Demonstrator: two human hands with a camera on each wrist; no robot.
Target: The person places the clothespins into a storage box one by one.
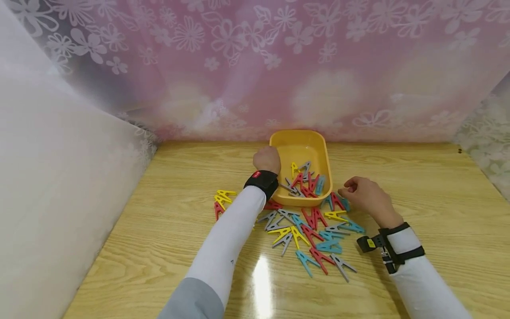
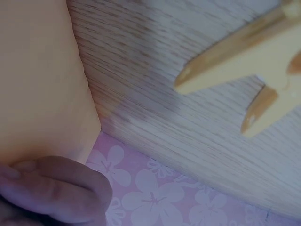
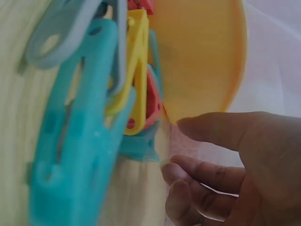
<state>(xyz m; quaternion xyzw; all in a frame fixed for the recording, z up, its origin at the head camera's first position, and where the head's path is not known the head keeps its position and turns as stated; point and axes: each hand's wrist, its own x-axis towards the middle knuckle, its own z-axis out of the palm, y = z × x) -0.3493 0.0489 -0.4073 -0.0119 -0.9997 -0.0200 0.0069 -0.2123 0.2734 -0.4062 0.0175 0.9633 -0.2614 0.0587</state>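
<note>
A yellow plastic basin [image 1: 300, 202] stands against the curtain, with red, grey, yellow and blue clothespins [image 1: 308, 188] lying in its near half. My left hand [image 1: 267, 159] grips the basin's left rim, its fingers curled at the yellow wall [image 2: 37, 84] in the left wrist view. Just right of the basin is my right hand [image 1: 368, 199], thumb and bent fingers apart with nothing between them. In the right wrist view that hand [image 3: 221, 174] is beside a loose heap that includes a blue clothespin [image 3: 77, 122] and a yellow clothespin [image 3: 136, 70].
Many loose clothespins [image 1: 312, 232] are scattered over the wooden table [image 1: 159, 235] in front of the basin. A few, including a yellow clothespin [image 1: 226, 192], lie left of my left forearm. A pink flowered curtain [image 1: 239, 88] hangs along the table's back edge.
</note>
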